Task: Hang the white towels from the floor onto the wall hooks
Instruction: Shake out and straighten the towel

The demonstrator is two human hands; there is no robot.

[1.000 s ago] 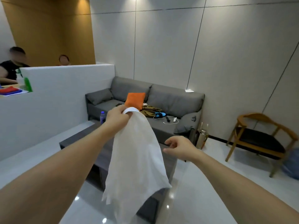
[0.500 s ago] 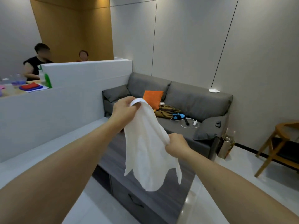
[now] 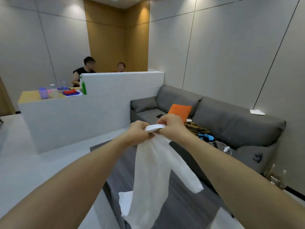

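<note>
A white towel hangs in front of me, held up at chest height by both hands. My left hand grips its top edge from the left. My right hand pinches the same top edge from the right, and the two hands touch. Between them the towel's white hanging loop stretches flat. The rest of the towel drapes down over the dark low table. No wall hooks are in view.
A dark grey low table stands right below the towel. Behind it is a grey sofa with an orange cushion and small items. A white partition wall lies to the left, with two people seated beyond it.
My view has turned to the left. My right hand has gone from the towel's side edge up to the top, meeting my left hand at the loop.
</note>
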